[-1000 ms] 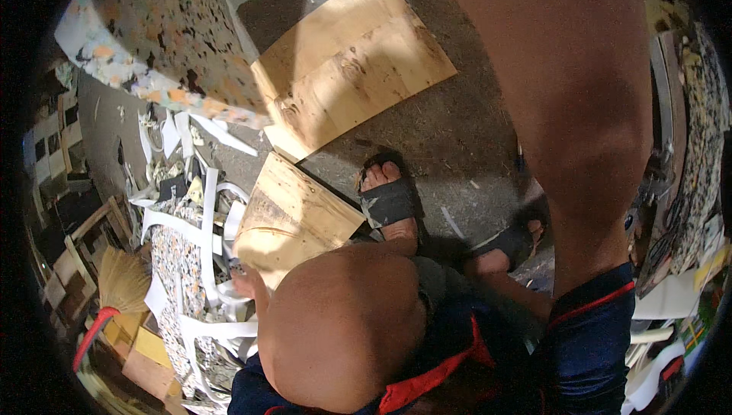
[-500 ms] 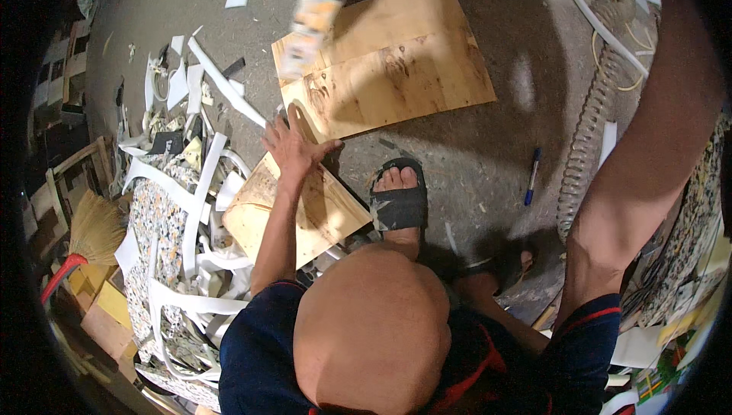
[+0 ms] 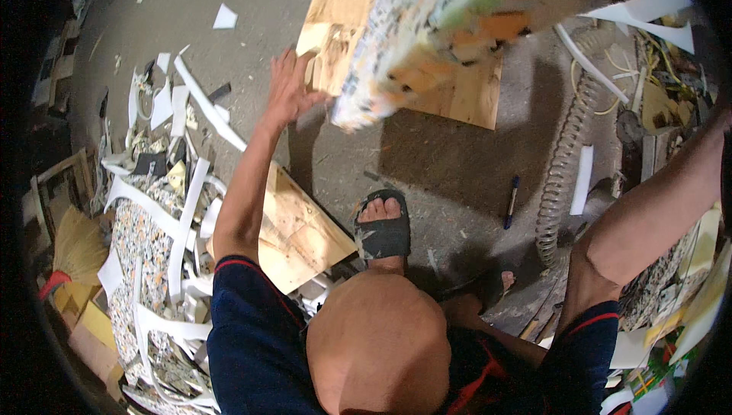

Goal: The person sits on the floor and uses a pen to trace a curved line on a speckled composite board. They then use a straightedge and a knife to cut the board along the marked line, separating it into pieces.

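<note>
A thick slab of speckled, multicoloured foam (image 3: 450, 34) hangs tilted over the floor, blurred by motion. Beneath it lies a pale plywood sheet (image 3: 324, 7), partly covered by the slab. My left hand (image 3: 290, 91) is open, fingers spread, beside the slab's lower left corner and close to the sheet's left edge. Whether its fingertips touch either one, I cannot tell. My right forearm (image 3: 656, 209) runs out past the right rim, so that hand is out of sight. Another plywood piece (image 3: 305, 236) lies near my left forearm.
White foam offcuts (image 3: 164, 323) and speckled foam (image 3: 141, 228) are heaped at the left, with a straw broom (image 3: 80, 247) beyond. A coiled clear hose (image 3: 560, 163) and a pen (image 3: 512, 201) lie on the floor at right. My sandalled foot (image 3: 383, 224) stands between.
The foam slab has swung further into view, now covering much of the plywood sheet. My left hand has moved forward, off the near plywood piece. My right forearm has shifted outward.
</note>
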`<state>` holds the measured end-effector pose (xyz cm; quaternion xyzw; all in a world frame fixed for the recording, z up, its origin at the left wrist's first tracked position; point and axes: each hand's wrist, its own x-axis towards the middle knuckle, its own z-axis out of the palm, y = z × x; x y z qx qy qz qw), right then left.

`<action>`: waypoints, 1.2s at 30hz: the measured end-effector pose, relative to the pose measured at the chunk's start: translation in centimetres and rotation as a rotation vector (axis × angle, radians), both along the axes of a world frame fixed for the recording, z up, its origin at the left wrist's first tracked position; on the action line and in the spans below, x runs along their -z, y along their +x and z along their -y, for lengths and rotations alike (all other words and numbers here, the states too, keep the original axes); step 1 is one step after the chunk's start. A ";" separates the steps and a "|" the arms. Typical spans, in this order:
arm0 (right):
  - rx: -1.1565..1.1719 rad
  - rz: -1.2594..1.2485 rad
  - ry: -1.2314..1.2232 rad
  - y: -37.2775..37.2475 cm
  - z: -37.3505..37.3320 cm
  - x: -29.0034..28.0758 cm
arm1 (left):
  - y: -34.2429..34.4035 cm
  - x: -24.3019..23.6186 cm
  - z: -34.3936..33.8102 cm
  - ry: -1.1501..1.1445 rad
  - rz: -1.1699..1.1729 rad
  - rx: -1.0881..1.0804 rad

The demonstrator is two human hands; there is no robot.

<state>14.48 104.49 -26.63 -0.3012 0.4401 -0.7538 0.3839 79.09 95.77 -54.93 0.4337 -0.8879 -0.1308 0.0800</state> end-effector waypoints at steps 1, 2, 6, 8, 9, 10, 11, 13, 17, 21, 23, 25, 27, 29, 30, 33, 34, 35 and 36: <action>0.016 0.010 -0.001 -0.2 -0.3 -0.1 | -2.1 0.4 2.3 -0.109 0.022 0.010; 0.030 0.019 -0.006 -0.5 -0.5 -0.2 | -4.6 0.7 4.1 -0.241 0.028 0.031; 0.058 0.073 -0.041 -1.3 -1.2 -0.3 | -12.0 0.0 5.2 0.262 -0.805 -0.722; 0.059 0.106 -0.073 -1.4 -1.1 -0.2 | -12.8 -1.1 2.0 0.754 -1.133 -0.707; 0.051 0.129 -0.093 -1.3 -0.8 -0.1 | -13.0 -1.8 1.0 0.936 -1.201 -0.578; 0.046 0.147 -0.110 -1.1 -0.5 -0.2 | -13.0 -2.4 -0.2 1.125 -1.243 -0.457; 0.034 0.167 -0.129 -0.8 0.0 -0.2 | -12.9 -2.9 -0.9 1.285 -1.275 -0.317; -0.013 0.212 -0.158 0.0 1.2 -0.2 | -11.3 -3.9 -2.5 1.584 -1.327 -0.066; -0.140 0.312 -0.240 2.0 4.2 1.2 | -6.1 -6.2 -2.9 1.556 -1.714 -0.098; -0.207 0.036 0.124 6.1 4.0 8.8 | 0.1 -7.1 -2.8 1.093 -1.549 -0.706; -0.174 -0.242 0.503 9.0 4.1 14.5 | 1.2 -5.7 -2.6 0.840 -1.247 -0.779; -0.075 -0.458 0.742 11.6 4.9 19.9 | 0.7 -3.3 -2.3 0.822 -1.223 -0.774; 0.042 -0.636 0.851 12.2 5.7 23.3 | 0.6 -1.7 -2.1 0.989 -1.365 -0.862; 0.097 -0.757 0.946 11.3 5.6 24.9 | 1.0 -0.7 -2.2 0.986 -1.301 -0.831; 0.030 -0.835 0.990 10.7 5.6 25.2 | 1.4 -0.4 -2.2 0.975 -1.267 -0.848; -0.107 -0.993 1.105 8.9 5.2 24.7 | 3.2 0.4 -1.9 0.956 -1.277 -0.872; -0.156 -0.968 1.063 9.0 4.6 24.6 | 4.1 0.5 -1.5 0.993 -1.296 -0.790; -0.205 -0.932 1.078 9.5 4.1 24.7 | 5.2 0.5 -1.0 1.054 -1.282 -0.776; -0.218 -0.897 1.093 10.5 3.7 24.8 | 6.9 0.4 -0.8 0.998 -1.162 -0.858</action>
